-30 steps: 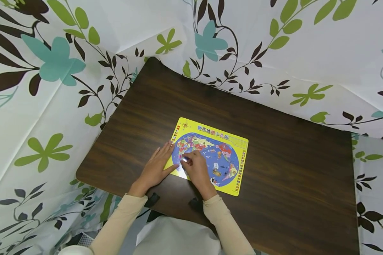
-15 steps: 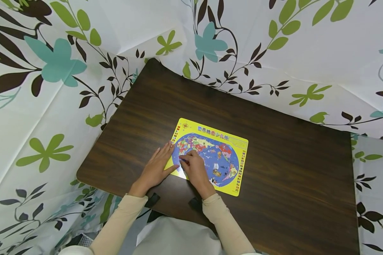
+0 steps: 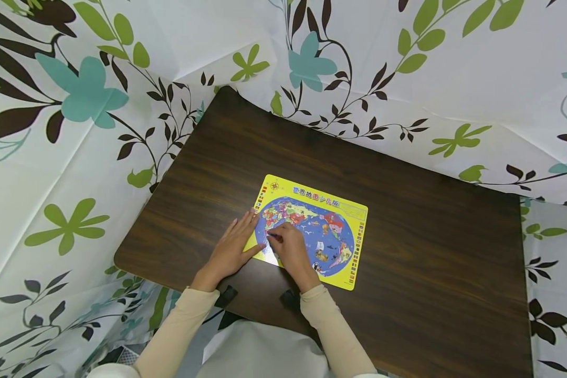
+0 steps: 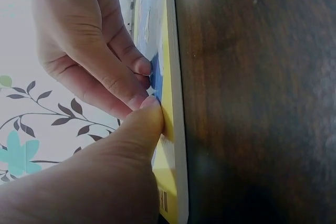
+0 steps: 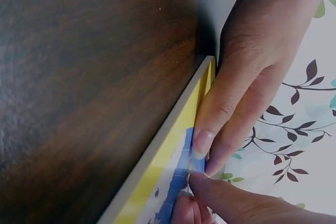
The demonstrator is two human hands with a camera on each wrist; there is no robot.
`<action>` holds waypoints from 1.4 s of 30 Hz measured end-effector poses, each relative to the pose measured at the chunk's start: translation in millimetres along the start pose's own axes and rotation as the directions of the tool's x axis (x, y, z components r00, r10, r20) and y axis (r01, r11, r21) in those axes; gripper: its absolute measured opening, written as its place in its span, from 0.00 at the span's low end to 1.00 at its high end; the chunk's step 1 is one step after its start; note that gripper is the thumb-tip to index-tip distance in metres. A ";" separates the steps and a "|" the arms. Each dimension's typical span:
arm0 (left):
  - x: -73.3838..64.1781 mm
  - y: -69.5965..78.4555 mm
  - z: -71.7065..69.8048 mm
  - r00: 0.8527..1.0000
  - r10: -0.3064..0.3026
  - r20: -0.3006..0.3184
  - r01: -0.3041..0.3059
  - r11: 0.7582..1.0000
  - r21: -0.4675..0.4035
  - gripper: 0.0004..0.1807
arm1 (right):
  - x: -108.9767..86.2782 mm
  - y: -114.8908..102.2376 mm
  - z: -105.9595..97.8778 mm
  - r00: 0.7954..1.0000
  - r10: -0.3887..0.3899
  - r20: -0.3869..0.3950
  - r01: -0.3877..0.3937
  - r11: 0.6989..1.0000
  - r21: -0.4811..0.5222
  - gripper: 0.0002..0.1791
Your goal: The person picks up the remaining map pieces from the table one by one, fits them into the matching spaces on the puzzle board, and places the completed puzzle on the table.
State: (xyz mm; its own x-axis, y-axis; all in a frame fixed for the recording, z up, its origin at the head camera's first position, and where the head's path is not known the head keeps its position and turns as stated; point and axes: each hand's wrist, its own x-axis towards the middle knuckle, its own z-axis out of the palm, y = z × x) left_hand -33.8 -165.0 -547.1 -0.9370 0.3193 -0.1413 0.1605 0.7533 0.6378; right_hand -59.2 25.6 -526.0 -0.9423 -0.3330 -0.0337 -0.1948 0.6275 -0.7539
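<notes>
A yellow-edged world map board (image 3: 359, 210) with a blue ocean oval lies flat on the table. My left hand (image 3: 232, 247) rests across its left edge, fingers straight and thumb stretched over the lower left corner. In the left wrist view my left thumb (image 4: 137, 132) touches the board's surface close to the other hand's fingertips. My right hand (image 3: 290, 252) is over the lower left part of the map, thumb and forefinger pinching a small dark piece (image 3: 277, 238), mostly hidden by the fingers. The right wrist view shows the right thumb (image 5: 226, 195) low against the blue print.
The board lies near the front of the dark wood table (image 3: 430, 252), which extends far to the right. Two black straps (image 3: 226, 296) sit at the front edge. Patterned white cloth (image 3: 453, 79) hangs behind and to the left.
The right hand's fingers have turned slightly, and the pinched piece, bright a second ago, now shows dark and is more hidden. The left hand and the board have stayed put.
</notes>
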 end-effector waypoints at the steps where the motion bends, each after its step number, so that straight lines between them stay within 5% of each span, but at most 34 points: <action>1: 0.1 0.4 -0.2 1.000 0.000 0.000 0.000 1.000 0.001 0.46 | 0.0 -0.3 -0.5 1.000 0.003 0.003 -0.003 1.000 0.001 0.09; 18: -0.6 0.2 -0.6 1.000 0.010 -0.017 -0.010 1.000 0.002 0.46 | 2.5 4.0 4.3 0.998 -0.043 -0.056 0.045 0.998 0.032 0.08; 32: 0.3 4.4 1.8 0.999 0.030 -0.040 -0.030 1.000 -0.002 0.45 | -4.9 2.8 -1.9 0.998 -0.011 -0.066 0.010 1.000 -0.014 0.07; 37: -3.2 6.0 4.8 0.999 0.030 -0.025 -0.030 1.000 0.000 0.45 | -25.2 4.6 -18.8 0.993 0.050 -0.111 -0.043 0.997 0.066 0.09; 42: -4.5 4.6 0.8 0.998 0.033 -0.052 -0.033 0.999 -0.001 0.45 | -53.6 18.7 -57.3 0.966 0.096 -0.241 -0.071 0.991 0.111 0.10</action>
State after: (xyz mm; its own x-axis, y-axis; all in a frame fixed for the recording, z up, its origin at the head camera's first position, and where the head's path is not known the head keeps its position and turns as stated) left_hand -28.6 -162.5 -544.2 -0.9460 0.3139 -0.0811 0.1911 0.7417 0.6429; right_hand -27.9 95.5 -500.6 -0.9943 -0.0920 0.0531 -0.0962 0.5679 -0.8175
